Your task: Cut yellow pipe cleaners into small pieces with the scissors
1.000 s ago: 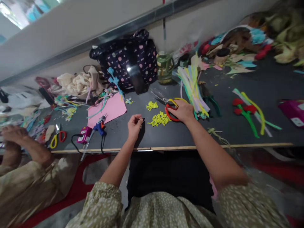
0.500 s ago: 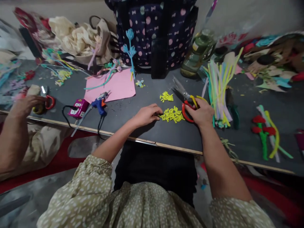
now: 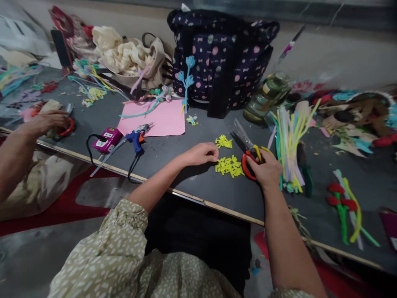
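Observation:
My right hand grips a pair of scissors with red and yellow handles; the blades are slightly apart and point away from me over the table. Left of the scissors lies a heap of short yellow cut pieces, with a smaller yellow heap just beyond it. My left hand rests at the left edge of these heaps, thumb and fingers pinched together. Whatever may be between those fingertips is hidden.
A bundle of pastel pipe cleaners stands right of the scissors, near a green bottle. Left are a blue glue gun, pink sheet and purple box. A co-worker's hand is at far left. A dark patterned bag stands behind.
The view has tilted, so the table sits lower in it. My left hand has shifted slightly away from me along the heap, its fingers more curled. The scissors stay in my right hand.

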`<move>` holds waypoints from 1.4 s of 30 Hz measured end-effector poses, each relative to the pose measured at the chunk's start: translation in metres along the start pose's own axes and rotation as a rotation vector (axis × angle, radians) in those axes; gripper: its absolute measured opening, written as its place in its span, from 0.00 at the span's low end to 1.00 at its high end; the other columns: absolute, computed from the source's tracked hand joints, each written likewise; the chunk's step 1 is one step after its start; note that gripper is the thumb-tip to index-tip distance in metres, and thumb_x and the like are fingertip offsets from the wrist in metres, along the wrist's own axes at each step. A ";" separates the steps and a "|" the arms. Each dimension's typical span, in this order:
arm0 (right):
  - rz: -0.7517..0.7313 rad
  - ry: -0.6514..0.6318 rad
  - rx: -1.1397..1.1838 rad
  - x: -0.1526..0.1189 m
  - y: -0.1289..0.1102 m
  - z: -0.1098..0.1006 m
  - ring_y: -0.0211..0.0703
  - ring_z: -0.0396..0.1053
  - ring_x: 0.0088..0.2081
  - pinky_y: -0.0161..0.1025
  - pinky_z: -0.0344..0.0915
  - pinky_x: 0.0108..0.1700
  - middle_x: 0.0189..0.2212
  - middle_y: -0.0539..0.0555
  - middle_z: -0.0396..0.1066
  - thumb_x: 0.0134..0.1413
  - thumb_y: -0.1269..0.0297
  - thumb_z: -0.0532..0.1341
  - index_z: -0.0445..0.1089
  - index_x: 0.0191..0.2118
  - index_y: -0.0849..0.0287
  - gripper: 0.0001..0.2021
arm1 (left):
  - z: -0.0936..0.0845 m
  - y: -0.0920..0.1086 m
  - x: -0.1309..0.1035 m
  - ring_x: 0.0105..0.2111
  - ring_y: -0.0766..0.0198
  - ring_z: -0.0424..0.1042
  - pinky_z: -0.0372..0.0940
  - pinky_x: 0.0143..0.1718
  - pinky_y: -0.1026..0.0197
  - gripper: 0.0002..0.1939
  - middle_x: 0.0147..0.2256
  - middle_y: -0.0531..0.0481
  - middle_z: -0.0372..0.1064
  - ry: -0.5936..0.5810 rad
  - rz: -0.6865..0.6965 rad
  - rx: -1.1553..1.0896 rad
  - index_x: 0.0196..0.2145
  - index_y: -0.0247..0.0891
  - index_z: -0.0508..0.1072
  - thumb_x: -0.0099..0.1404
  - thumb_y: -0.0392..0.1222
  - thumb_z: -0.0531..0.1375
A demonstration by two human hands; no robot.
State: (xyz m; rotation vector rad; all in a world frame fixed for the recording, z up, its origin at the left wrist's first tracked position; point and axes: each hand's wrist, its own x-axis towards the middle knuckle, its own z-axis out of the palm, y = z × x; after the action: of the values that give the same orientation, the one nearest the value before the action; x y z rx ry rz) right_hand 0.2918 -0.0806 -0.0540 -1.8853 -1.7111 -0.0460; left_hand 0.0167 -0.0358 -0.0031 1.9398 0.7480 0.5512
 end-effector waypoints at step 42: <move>-0.486 -0.007 0.024 0.013 -0.076 0.008 0.44 0.73 0.38 0.38 0.69 0.41 0.39 0.58 0.76 0.52 0.47 0.60 0.72 0.48 0.62 0.25 | -0.019 -0.042 0.019 0.18 0.76 0.58 0.57 0.22 0.70 0.13 0.20 0.59 0.58 0.826 -0.069 -1.375 0.29 0.34 0.67 0.50 0.37 0.69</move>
State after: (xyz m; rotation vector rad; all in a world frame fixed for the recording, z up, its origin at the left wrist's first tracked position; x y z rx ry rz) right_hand 0.2213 -0.0657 -0.0253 -1.4140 -2.1242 -0.2062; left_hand 0.0068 0.0043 -0.0308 0.3667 0.6076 1.3837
